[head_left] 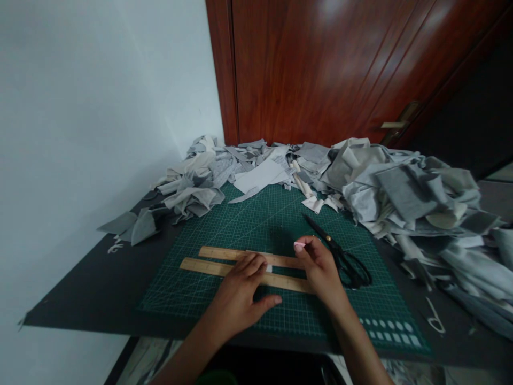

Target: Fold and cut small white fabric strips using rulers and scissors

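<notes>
Head view: two wooden rulers are lying side by side on a green cutting mat point(248, 219), the far ruler point(218, 253) and the near ruler point(206, 267) leaving a narrow gap between them. Within that gap a small white piece point(269, 269) is showing beside the fingers. The left hand point(240, 291) is resting across both rulers, its fingers slightly bent and its thumb standing apart over the mat. The right hand point(320, 267) is pinching a small pink piece point(299, 245) between thumb and forefinger near the rulers' right ends; whether it is touching them, I cannot tell. Just beyond it, black scissors point(333, 244) are lying on the mat, blades pointing away. Farther out, a pale sheet point(260, 176) is lying at the mat's back edge, and heaps of grey and white fabric are crowding the dark worktop point(100, 283), a left heap point(196, 184) and a larger right heap point(404, 187). Behind, a reddish wooden door point(300, 69) is standing next to a pale wall point(100, 107).
</notes>
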Demonstrator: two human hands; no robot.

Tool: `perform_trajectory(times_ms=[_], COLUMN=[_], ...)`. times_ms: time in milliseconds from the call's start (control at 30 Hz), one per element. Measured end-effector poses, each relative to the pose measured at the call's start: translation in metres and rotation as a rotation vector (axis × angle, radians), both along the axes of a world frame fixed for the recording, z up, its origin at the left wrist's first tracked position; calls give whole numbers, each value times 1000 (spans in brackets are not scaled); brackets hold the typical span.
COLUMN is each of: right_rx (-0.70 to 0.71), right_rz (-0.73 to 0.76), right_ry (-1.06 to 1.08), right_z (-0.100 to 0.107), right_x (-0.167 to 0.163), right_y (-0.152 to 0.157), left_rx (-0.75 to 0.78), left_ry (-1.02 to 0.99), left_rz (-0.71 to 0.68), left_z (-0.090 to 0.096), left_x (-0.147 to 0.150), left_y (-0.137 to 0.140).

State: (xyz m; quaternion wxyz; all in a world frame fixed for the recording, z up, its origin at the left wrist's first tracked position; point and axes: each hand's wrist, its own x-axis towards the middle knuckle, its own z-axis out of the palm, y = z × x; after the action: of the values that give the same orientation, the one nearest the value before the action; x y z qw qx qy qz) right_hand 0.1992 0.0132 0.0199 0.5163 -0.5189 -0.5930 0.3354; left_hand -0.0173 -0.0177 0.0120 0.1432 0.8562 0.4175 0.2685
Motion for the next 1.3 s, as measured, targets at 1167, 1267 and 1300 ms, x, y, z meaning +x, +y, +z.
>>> perform_trajectory(times_ms=[1167,1267,1300], right_rx=[-84,-115,-128], right_rz=[-373,-384,-391], right_ry=[-1026,-1058,-1070], right_z=[-16,-14,-13], right_x=[23,21,20], right_y=[5,5,4], left_rx=[122,127,127], left_ry=[183,193,201], left_rz=[79,83,83], left_z=[-21,-21,-21], left_x=[5,5,5], left_y=[-4,-4,-4])
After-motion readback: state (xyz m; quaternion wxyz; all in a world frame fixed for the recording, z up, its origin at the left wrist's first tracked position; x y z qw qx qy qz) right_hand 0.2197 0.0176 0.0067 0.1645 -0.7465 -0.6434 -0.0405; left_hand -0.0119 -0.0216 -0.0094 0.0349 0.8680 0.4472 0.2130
